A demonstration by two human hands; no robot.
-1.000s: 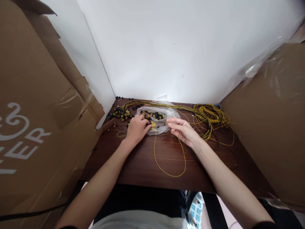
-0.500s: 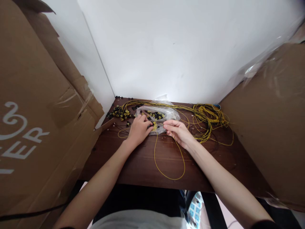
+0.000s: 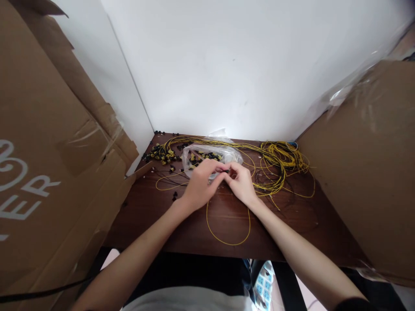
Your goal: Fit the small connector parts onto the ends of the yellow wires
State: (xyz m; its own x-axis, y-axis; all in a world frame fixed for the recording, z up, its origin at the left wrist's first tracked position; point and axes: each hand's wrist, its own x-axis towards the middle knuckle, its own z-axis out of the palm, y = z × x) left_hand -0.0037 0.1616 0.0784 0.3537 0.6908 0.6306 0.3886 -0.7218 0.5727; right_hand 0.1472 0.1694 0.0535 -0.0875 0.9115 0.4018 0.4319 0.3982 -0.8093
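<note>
Above the middle of the table, my left hand and my right hand meet at the fingertips, both in a pinch. A small dark connector piece shows between them, partly covered by the fingers. A thin yellow wire hangs in a loop below, both its ends running up behind the hands. Just beyond lies a clear plastic bag with several black and yellow connectors in it.
Bundled yellow wires curve along the back to a coil at the right. Black and yellow connectors are heaped at the back left. Cardboard boxes stand on both sides, and a white wall rises behind the brown table.
My left hand has moved right from the bag's connectors to meet my right hand. A small dark piece now shows between the fingertips. Small black pieces appear on the table left of my left hand.
</note>
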